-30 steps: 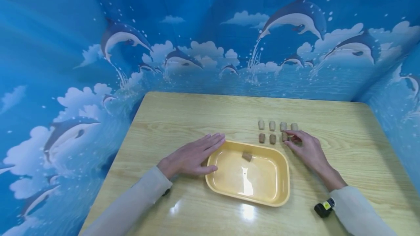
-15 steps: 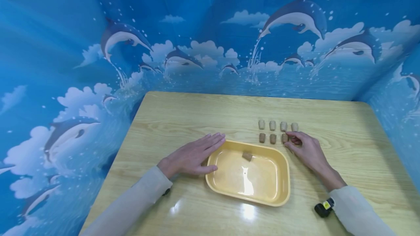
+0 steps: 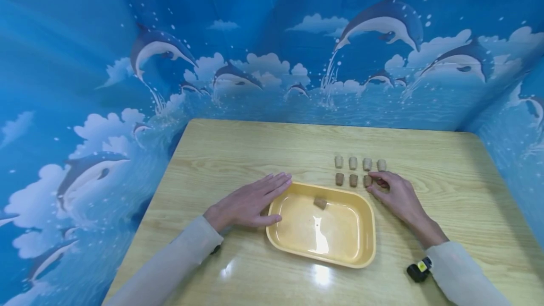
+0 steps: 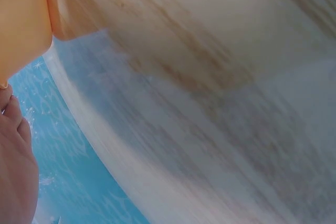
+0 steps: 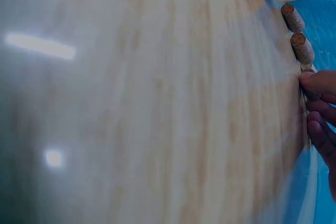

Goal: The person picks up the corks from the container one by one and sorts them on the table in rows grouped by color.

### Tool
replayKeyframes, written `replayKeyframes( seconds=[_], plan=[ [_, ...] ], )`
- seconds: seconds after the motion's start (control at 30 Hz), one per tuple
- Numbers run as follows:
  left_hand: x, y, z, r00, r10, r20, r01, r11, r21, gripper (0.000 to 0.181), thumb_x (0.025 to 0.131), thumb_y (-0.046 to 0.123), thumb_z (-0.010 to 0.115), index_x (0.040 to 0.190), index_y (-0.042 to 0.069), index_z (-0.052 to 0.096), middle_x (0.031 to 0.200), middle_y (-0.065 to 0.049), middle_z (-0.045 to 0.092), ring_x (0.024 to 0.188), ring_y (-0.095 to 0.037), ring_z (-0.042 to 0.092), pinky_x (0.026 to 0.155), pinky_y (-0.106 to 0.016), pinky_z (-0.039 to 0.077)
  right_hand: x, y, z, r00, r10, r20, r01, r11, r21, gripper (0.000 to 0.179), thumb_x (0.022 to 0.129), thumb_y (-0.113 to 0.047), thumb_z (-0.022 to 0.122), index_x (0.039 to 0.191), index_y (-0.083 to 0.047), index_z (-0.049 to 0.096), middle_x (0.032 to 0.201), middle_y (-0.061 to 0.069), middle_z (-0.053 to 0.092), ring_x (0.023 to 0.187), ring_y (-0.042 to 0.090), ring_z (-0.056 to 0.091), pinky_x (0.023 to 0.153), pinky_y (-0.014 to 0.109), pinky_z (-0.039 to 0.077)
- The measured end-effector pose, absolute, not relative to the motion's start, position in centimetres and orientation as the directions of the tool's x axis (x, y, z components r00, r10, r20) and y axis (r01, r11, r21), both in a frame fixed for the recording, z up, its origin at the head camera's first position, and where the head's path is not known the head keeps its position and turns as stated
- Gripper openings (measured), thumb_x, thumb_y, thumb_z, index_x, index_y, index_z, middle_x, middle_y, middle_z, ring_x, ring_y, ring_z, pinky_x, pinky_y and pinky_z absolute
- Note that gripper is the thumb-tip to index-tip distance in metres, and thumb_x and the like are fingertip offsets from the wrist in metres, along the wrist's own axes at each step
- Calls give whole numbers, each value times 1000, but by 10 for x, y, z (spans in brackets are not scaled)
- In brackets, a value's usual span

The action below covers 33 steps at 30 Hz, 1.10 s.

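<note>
My left hand [image 3: 252, 202] lies with straight fingers over the left rim of a yellow plastic tray [image 3: 293, 230]. One brown cork [image 3: 320, 202] rests on its side in the tray near the far wall. Beyond the tray, my right hand [image 3: 397, 195] pinches the rightmost cork [image 3: 367, 181] of the front row between thumb and fingers. Two more brown corks, a left one [image 3: 339, 179] and a middle one [image 3: 353, 181], stand in that row. In the right wrist view my thumb and fingertips partly cover the pinched cork [image 5: 311, 94].
Behind the front row runs a second row of several paler corks [image 3: 352, 163]. The wood-grain table [image 3: 238, 150] ends at a blue dolphin-print curtain [image 3: 272, 84] at the back and sides. Light glares off the table's near part.
The pinched cork and my right fingertips have shifted very slightly left and nearer. My left hand and the tray have stayed in place.
</note>
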<state>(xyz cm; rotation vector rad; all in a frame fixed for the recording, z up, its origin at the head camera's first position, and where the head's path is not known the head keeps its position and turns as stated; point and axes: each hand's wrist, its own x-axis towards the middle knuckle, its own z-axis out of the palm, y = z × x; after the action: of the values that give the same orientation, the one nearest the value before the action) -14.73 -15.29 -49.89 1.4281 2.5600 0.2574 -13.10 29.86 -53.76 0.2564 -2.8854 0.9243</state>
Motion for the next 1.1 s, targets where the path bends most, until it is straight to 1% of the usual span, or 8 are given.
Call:
replayKeyframes(
  seconds=[0.3,0.53,0.83,0.93,1.1],
  plan=[
    [-147,-153,-498,-514,853,-87,816,517,258,92,110,67,41,177,18,1,186,2,-2,172,-16,3,141,-37,13,-130,299,-539,-971,-155,184,-232,806,-545,43,97,-19,84,134,1,73,119,22,77,103,41,75,89,64,63],
    [-147,-153,-498,-520,849,-94,811,525,259,93,110,68,41,177,20,-1,186,4,-3,172,-14,1,141,-36,12,-129,299,-538,-969,-151,195,-234,815,-531,44,97,-18,84,134,2,72,117,23,77,101,41,75,89,64,63],
    [-147,-153,-498,-519,850,-86,814,522,252,93,110,67,42,177,19,0,186,4,-3,172,-14,2,141,-36,12,-130,299,-539,-974,-158,162,-222,807,-548,50,99,-21,82,140,2,68,129,27,73,107,45,74,93,65,62],
    [-147,-153,-498,-521,849,-90,813,525,253,93,110,68,41,177,20,-2,186,4,-4,172,-13,0,141,-35,11,-131,298,-540,-975,-163,152,-221,803,-554,51,99,-20,82,142,1,67,132,28,72,109,45,74,94,65,63],
    [-147,-153,-498,-519,850,-92,812,524,256,92,110,68,41,177,20,-2,186,4,-4,172,-13,0,141,-35,11,-133,294,-541,-973,-171,156,-230,802,-552,50,99,-20,81,143,1,67,129,26,73,109,44,74,94,64,63]
  ],
)
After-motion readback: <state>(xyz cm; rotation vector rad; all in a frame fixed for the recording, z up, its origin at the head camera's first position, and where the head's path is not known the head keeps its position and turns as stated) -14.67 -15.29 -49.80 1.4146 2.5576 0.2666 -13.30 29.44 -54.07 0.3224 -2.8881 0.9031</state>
